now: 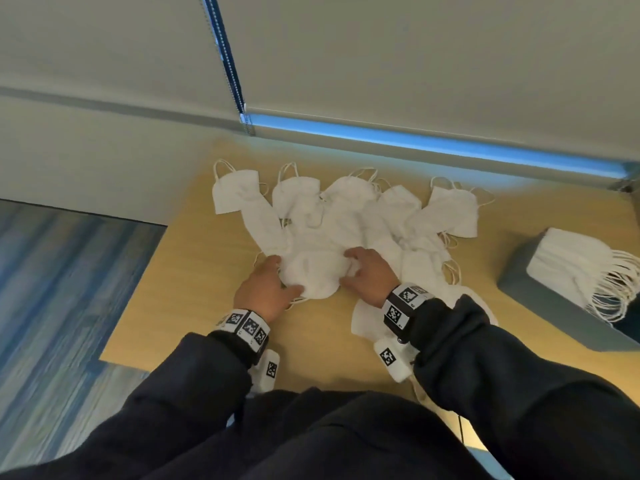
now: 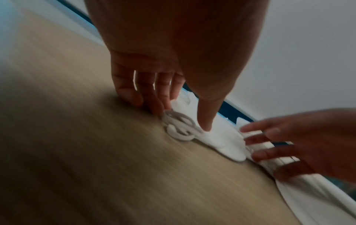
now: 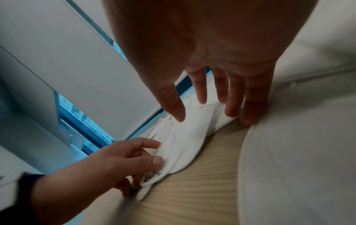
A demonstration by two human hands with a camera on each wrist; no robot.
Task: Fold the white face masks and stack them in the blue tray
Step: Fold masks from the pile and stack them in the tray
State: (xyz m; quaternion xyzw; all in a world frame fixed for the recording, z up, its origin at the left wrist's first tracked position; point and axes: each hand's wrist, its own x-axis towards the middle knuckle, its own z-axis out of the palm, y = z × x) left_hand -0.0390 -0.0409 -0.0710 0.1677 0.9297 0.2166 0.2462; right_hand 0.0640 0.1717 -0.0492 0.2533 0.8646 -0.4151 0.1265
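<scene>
Pressing mask (image 1: 311,271) flat, left of tray (image 1: 554,313) | left hand (image 1: 265,292): thumb down on it, fingers relaxed | right hand (image 1: 369,277): fingers spread on it | folded stack (image 1: 568,258) inside tray

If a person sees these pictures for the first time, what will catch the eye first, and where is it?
First, the heap of loose white fabric face masks across the middle of the light wooden table, where the left hand and the right hand touch a single mask from both sides. Then the blue tray at the right, holding a stack of folded white masks.
</scene>
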